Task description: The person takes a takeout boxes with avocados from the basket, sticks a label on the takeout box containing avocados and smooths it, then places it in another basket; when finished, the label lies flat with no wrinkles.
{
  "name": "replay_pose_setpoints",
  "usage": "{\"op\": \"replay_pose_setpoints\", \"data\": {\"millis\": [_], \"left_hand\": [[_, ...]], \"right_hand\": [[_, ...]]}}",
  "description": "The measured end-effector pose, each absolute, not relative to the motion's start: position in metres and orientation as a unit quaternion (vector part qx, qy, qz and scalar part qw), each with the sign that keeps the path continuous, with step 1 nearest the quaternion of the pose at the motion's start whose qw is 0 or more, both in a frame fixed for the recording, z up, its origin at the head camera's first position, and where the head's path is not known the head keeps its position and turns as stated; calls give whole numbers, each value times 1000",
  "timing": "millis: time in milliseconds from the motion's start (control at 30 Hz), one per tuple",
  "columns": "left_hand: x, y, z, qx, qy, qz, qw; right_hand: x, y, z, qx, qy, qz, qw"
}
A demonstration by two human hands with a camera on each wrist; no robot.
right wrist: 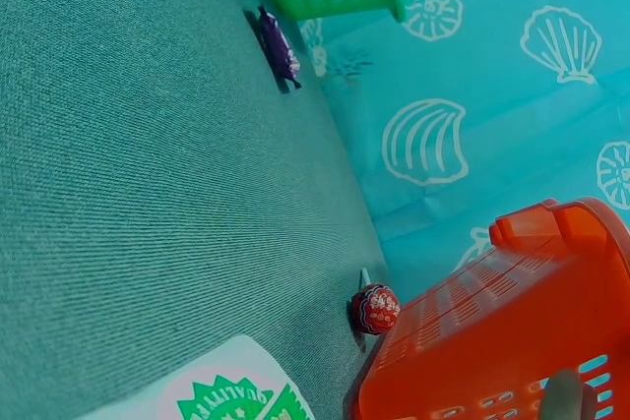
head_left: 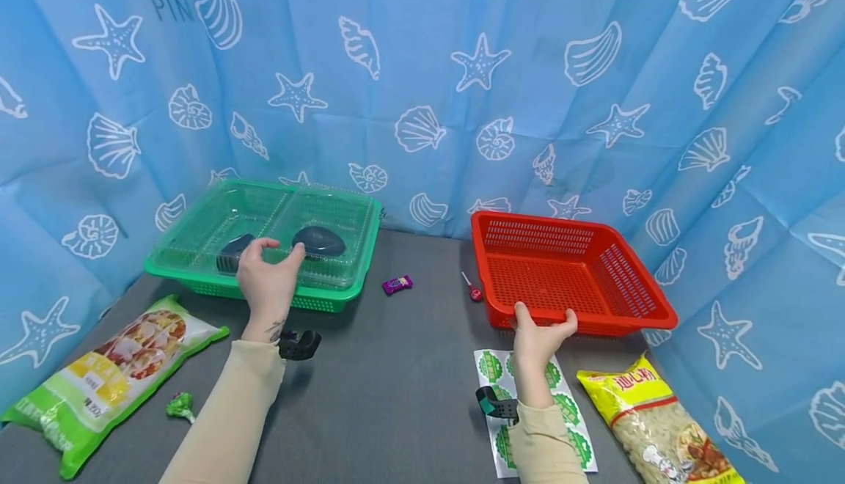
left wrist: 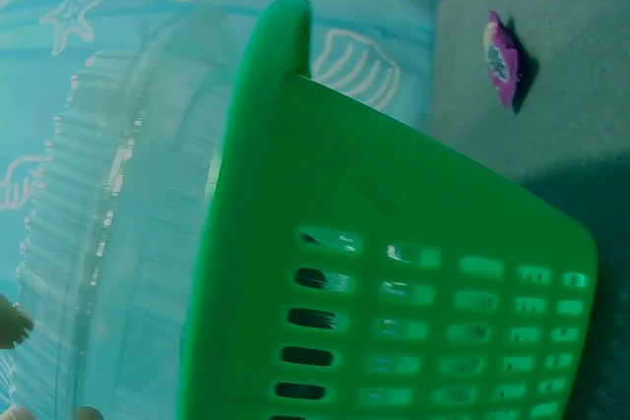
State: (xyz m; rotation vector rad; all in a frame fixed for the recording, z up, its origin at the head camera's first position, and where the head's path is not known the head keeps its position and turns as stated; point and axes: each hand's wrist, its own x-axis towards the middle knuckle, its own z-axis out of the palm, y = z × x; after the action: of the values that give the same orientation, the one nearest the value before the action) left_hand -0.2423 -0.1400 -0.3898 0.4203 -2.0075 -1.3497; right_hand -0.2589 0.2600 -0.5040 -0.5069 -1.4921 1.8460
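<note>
My left hand (head_left: 267, 279) is over the front of a clear plastic container (head_left: 290, 209), its thumb and fingers spread apart at the container's edge. The container sits in a green basket (head_left: 370, 264) at the back left. Two dark rounded objects (head_left: 320, 240) show through the clear plastic. In the left wrist view, the container (left wrist: 108, 204) rises above the basket's rim, with only fingertips at the lower left. My right hand (head_left: 536, 345) is at the front wall of a red basket (head_left: 538, 271), thumb and fingers apart. A fingertip (right wrist: 561, 395) shows before that wall in the right wrist view.
Between the baskets lie a purple-wrapped candy (head_left: 397, 284) and a red lollipop (head_left: 474, 292). A green-and-white food bag (head_left: 125, 367) and a green lollipop (head_left: 180, 405) lie left. Green round stickers (head_left: 571, 407) and a yellow-topped food bag (head_left: 660, 418) lie right. A blue curtain (head_left: 422, 88) hangs behind.
</note>
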Motion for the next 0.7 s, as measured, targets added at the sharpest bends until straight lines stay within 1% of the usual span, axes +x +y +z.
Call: {"op": "replay_pose_setpoints", "data": {"millis": [100, 333, 600, 700], "left_hand": [[-243, -141, -389, 160, -765, -523, 340], [-243, -142, -384, 163, -760, -536, 329], [-243, -142, -372, 143, -738, -540, 377], [-241, -143, -366, 133, -732, -549, 380]], "right_hand": [[-258, 259, -502, -195, -575, 714, 348], [-258, 259, -502, -200, -574, 715, 345], [-258, 259, -504, -198, -572, 717, 346], [-258, 259, -502, -202, -577, 712, 345]]}}
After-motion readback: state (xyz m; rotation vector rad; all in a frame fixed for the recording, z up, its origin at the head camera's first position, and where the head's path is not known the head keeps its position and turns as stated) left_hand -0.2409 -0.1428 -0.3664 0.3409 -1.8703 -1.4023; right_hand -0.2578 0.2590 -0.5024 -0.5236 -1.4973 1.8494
